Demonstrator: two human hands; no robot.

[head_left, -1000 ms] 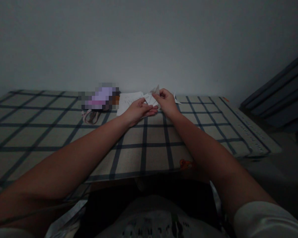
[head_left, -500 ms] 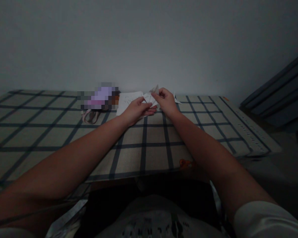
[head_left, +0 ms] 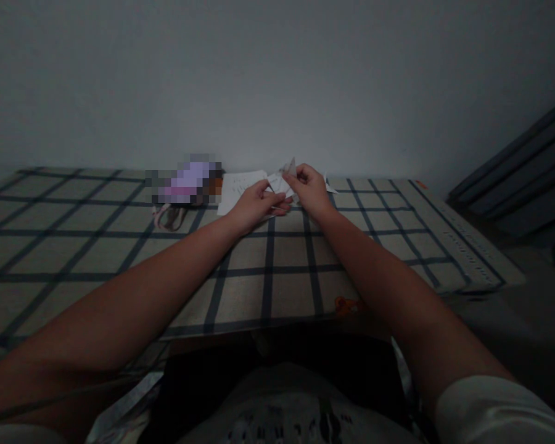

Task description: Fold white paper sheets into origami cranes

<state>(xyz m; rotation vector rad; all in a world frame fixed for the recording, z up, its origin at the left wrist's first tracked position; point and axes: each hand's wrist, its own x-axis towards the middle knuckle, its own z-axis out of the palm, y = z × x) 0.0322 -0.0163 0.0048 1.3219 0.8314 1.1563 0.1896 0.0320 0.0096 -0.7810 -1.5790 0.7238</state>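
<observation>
Between my two hands, just above the far part of the table, is a piece of folded white paper (head_left: 280, 181) with a pointed tip standing up. My left hand (head_left: 258, 203) grips its left side, thumb on top and fingers underneath. On the other side my right hand (head_left: 311, 188) pinches the paper near the raised point between thumb and curled fingers. The fingers hide part of the folds. Beneath and left of my left hand lies a flat white sheet (head_left: 235, 190) with faint marks on it.
A checked cloth (head_left: 289, 250) covers the table, which meets a plain wall (head_left: 277, 86). Left of the sheet lies a purple item (head_left: 190, 179), blurred out, with a pale loop. Another white paper piece (head_left: 330, 186) shows behind my right hand. An orange thing (head_left: 346, 305) is at the front edge.
Almost nothing differs. The fingers of my left hand have shifted very slightly at the folded paper, and my right hand keeps its pinch.
</observation>
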